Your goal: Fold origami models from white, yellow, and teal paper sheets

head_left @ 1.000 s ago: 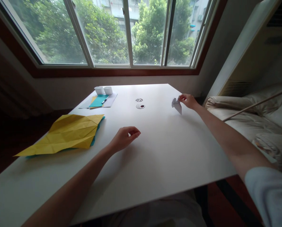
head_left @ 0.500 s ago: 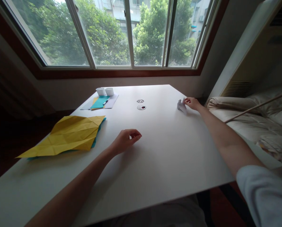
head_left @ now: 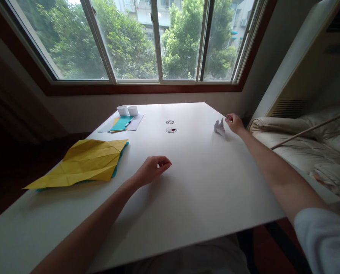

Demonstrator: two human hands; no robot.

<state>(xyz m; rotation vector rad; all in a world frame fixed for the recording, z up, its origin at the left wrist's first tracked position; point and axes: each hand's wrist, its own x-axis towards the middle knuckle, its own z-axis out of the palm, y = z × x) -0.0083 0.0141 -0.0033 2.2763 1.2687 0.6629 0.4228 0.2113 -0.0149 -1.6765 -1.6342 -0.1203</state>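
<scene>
A small white origami figure (head_left: 219, 128) with pointed tips, much like a crane, stands on the right part of the white table (head_left: 193, 179). Just to its right, and apart from it, is my right hand (head_left: 235, 123). Its fingers are loosely bent and slightly apart, with nothing seen in them. My left hand (head_left: 151, 169) rests near the middle of the table. There the fingers curl in and the fingertips meet the thumb, holding nothing visible. Left of that hand lies a large creased yellow paper (head_left: 92, 161) over a teal sheet (head_left: 116, 167).
Two white paper boxes (head_left: 127, 110) stand at the far left, behind a pen (head_left: 128, 123) on stacked teal, yellow and pale papers (head_left: 121, 123). Two round stickers or printed discs (head_left: 171, 130) lie at the table's back middle. A cream padded seat (head_left: 284, 140) adjoins on the right.
My right hand has let go of the origami figure and drawn a little to the right. The figure stays standing in place. My left hand has hardly moved.
</scene>
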